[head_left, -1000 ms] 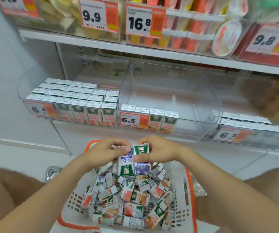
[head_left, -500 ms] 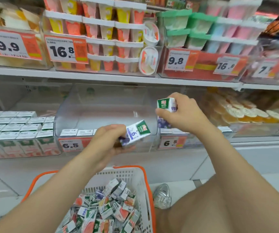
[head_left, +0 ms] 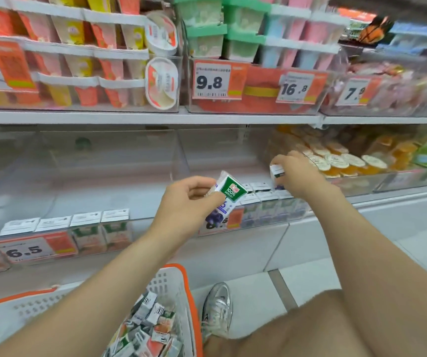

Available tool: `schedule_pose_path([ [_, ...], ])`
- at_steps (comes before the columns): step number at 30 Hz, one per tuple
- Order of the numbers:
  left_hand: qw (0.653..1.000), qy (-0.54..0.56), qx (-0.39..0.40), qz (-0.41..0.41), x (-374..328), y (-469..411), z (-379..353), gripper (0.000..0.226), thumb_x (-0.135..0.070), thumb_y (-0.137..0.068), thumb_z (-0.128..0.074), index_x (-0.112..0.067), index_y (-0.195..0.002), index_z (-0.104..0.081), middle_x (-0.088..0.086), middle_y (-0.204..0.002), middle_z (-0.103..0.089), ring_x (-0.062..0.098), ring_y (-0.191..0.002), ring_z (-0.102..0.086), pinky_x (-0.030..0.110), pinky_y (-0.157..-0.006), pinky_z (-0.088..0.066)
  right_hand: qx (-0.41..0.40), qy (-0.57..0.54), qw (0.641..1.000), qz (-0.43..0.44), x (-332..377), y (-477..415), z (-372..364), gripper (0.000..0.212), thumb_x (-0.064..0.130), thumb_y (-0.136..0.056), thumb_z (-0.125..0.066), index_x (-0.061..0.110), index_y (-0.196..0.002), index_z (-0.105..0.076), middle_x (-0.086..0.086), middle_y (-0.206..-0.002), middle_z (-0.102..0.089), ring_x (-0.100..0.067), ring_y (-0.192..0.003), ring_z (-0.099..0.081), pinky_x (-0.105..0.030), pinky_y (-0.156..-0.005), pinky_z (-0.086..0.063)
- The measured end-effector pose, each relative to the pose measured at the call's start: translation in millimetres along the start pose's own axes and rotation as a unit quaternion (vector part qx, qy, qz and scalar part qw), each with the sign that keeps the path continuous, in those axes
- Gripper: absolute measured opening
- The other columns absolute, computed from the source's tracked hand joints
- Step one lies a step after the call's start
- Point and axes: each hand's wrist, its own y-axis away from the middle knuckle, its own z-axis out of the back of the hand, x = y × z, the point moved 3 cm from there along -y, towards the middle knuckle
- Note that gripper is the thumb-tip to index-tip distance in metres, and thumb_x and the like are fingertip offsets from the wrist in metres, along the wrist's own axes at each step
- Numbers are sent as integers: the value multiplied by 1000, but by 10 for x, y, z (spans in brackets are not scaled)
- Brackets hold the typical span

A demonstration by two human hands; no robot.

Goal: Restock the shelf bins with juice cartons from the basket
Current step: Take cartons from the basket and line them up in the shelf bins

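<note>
My left hand (head_left: 184,204) grips a tilted blueberry juice carton (head_left: 229,194) with a green top, held in front of the clear shelf bins. My right hand (head_left: 297,173) holds a second carton (head_left: 276,171) inside the right clear bin (head_left: 233,150), just above the rows of cartons (head_left: 264,195) standing there. The middle clear bin (head_left: 91,163) has one front row of orange-labelled cartons (head_left: 89,228). Below, the white basket with an orange rim (head_left: 171,282) holds several loose cartons (head_left: 148,331).
An upper shelf (head_left: 155,117) carries cups and price tags. Jelly cups (head_left: 336,161) fill the bin to the right. My silver shoe (head_left: 217,307) and bare knee (head_left: 310,328) sit beside the basket on the white floor.
My right hand has lowered its carton into the right bin, down onto the rows there. My left hand keeps its carton, now further right. The view has shifted right.
</note>
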Motion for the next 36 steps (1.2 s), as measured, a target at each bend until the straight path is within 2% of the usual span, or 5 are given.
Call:
schedule_pose_path([
  [10,992,-108,-3,-61,54,-162,-282,16,-28,-95,-76,-34,-109,-71,-18,-101,-73,-8,-77,-70,14,-66,-53,126,-5,992,-24,-105,59,-159,62,15,-93,-43,41,-147,-56,-4,-161,-47,-38,-149,-34,-57,-117,-19],
  [17,986,-134,3,-96,-72,-283,-545,15,-34,-96,-75,-30,-111,-73,-16,-100,-75,1,-75,-73,19,-56,-52,-13,-411,902,130,252,575,311,30,38,-108,-56,28,-132,-71,9,-112,-78,-9,-101,-72,-29,-84,-59],
  [25,900,-384,84,-189,28,-526,-844,50,-36,-106,-58,-19,-152,-46,0,-152,-52,22,-140,-47,38,-114,-39,-177,-247,949,87,-234,615,384,30,17,-98,-71,23,-125,-60,10,-115,-61,-9,-101,-57,-32,-91,-52],
  [31,761,-587,119,-249,371,-656,-914,53,-49,-107,-38,-21,-152,-39,5,-154,-44,30,-142,-38,44,-117,-31,-192,-75,977,63,-530,385,137,48,-6,-87,-71,16,-128,-58,-5,-123,-57,-24,-111,-47,-33,-94,-41],
  [36,719,-633,109,-265,486,-679,-923,49,-51,-110,-26,-23,-147,-42,2,-145,-50,30,-125,-47,44,-105,-40,-192,53,977,80,-428,233,45,76,-29,-67,-68,5,-134,-61,-12,-123,-54,-33,-105,-51,-47,-85,-52],
])
